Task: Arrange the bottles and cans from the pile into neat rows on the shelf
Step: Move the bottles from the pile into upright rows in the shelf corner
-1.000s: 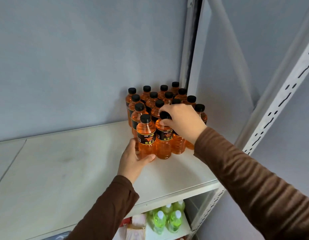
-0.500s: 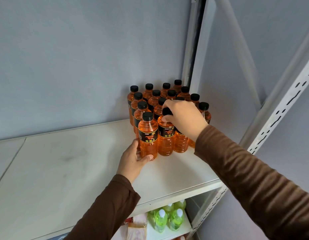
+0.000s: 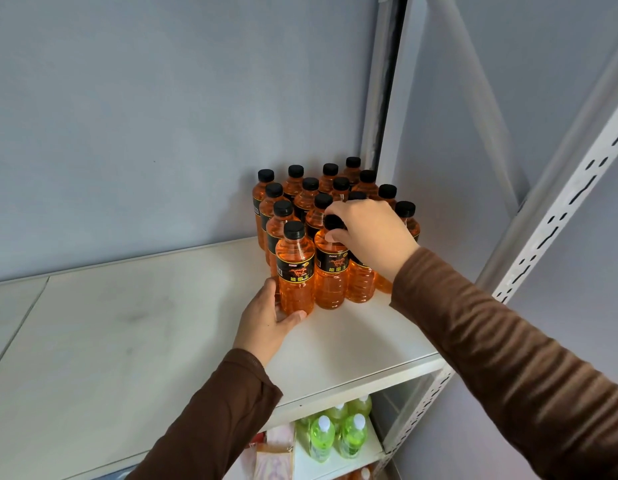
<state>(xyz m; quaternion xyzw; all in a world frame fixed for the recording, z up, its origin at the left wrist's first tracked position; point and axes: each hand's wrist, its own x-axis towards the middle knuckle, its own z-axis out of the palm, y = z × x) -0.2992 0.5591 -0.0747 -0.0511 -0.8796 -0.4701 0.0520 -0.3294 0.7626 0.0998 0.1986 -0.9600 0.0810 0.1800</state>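
Head view: step in hand, as judged, is squaring the front row of orange bottles [image 3: 326, 237] at the shelf's [image 3: 127, 341] back right corner. Best done by sliding the bases, not tipping.

Left hand [image 3: 266, 320]: fingers wrap the front-left bottle [image 3: 295, 271] at its base.

Right hand [image 3: 369, 233]: fingers pinch the cap of the neighbouring bottle [image 3: 330, 275].

Little has been altered — the front-left bottle [image 3: 296, 271] has been nudged slightly back, closer against its neighbour [image 3: 331, 271]. The left hand [image 3: 266, 320] and right hand [image 3: 369, 233] have been shifted with them, only slightly.
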